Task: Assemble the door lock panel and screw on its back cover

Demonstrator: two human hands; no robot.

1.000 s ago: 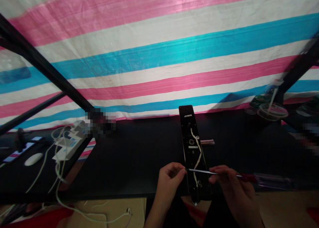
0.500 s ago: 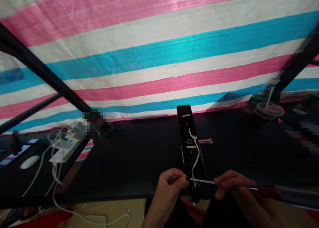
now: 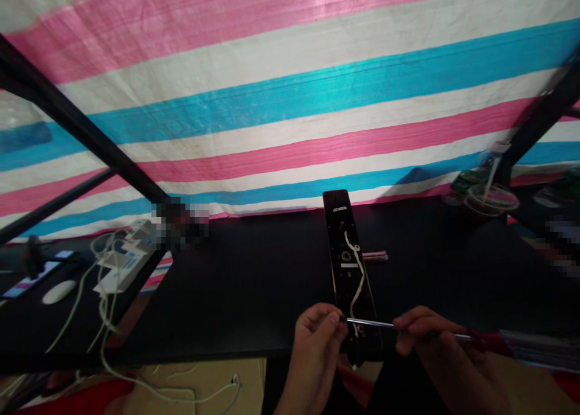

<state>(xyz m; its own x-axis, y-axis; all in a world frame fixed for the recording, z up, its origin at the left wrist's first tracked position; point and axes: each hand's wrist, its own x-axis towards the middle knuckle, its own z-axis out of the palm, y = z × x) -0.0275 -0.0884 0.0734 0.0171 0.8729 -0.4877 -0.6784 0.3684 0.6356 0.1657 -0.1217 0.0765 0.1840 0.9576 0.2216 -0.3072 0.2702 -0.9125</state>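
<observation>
A thin metal rod [image 3: 369,322], like a screwdriver shaft, stretches level between my hands, with a dark red handle [image 3: 487,341] at its right end. My left hand [image 3: 319,336] pinches a small dark piece at the rod's left tip. Around the shaft, nearer the handle, my right hand [image 3: 435,336] has its fingers closed. Beneath the rod lies a long black panel [image 3: 338,240] with a white cable [image 3: 361,276] along it. The panel's near end reaches the desk's front edge, between my hands. A small pink and white bundle [image 3: 376,256] touches its right side.
On the left, a side surface holds a white mouse [image 3: 58,292], a phone [image 3: 38,277] and a power strip [image 3: 120,273] with tangled cables. Clear plastic cups [image 3: 490,199] stand at the back right. A striped sheet [image 3: 272,107] hangs behind the black desk [image 3: 244,282].
Both hands and the rod have shifted slightly to the right in view. The rod is still held between them.
</observation>
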